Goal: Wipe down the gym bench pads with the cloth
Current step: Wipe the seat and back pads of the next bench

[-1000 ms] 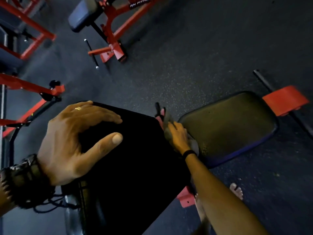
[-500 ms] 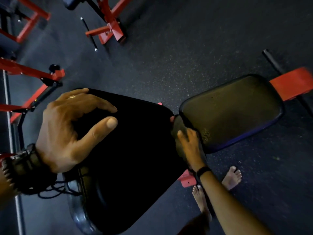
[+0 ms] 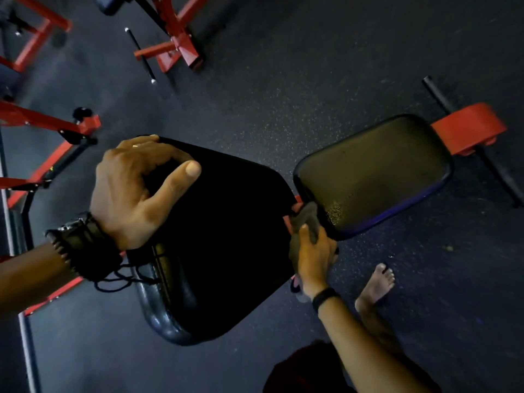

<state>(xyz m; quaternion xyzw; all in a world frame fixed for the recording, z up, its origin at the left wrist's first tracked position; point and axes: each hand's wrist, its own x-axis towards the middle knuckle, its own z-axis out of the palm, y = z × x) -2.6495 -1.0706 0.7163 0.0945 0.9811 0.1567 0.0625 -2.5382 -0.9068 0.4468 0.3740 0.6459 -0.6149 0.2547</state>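
Since the earlier frame, the right hand (image 3: 313,252) has drawn back from the gap between the pads to the near corner of the seat pad (image 3: 371,174), and the left hand (image 3: 136,191) has shifted its thumb further onto the back pad (image 3: 221,236). Head view: the right hand is closed on the grey cloth (image 3: 306,219), which is bunched against the seat pad's near-left corner, just beside a wet, speckled patch. The left hand is spread wide, fingers curled over the back pad's far edge, holding nothing else; this probably steadies the pad during wiping. Open floor (image 3: 283,95) lies beyond the seat pad. A bare foot (image 3: 377,285) stands near its near edge, limiting room there.
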